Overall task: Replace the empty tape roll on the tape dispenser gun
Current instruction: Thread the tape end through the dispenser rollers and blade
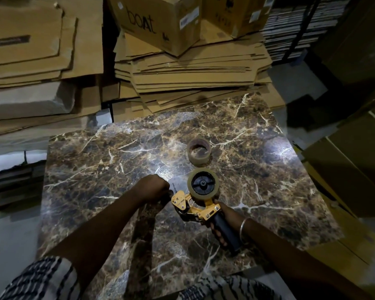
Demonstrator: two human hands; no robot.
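Observation:
A yellow tape dispenser gun (195, 207) with a black handle is held over the marble table (117, 159). A full roll of brownish tape (203, 184) sits on its black hub. My right hand (220, 226) grips the handle. My left hand (154, 188) is closed just left of the gun's front end, fingers pinched together; a thin clear strip of tape seems to run from it toward the gun, but this is hard to see. An empty tape roll (199, 151), a thin cardboard ring, lies flat on the table beyond the gun.
Stacks of flattened cardboard (188, 70) lie behind the table, with closed boxes (158, 20) on top. More flattened cardboard (30, 50) is piled at the left. Dark boxes (351, 159) stand close to the table's right edge.

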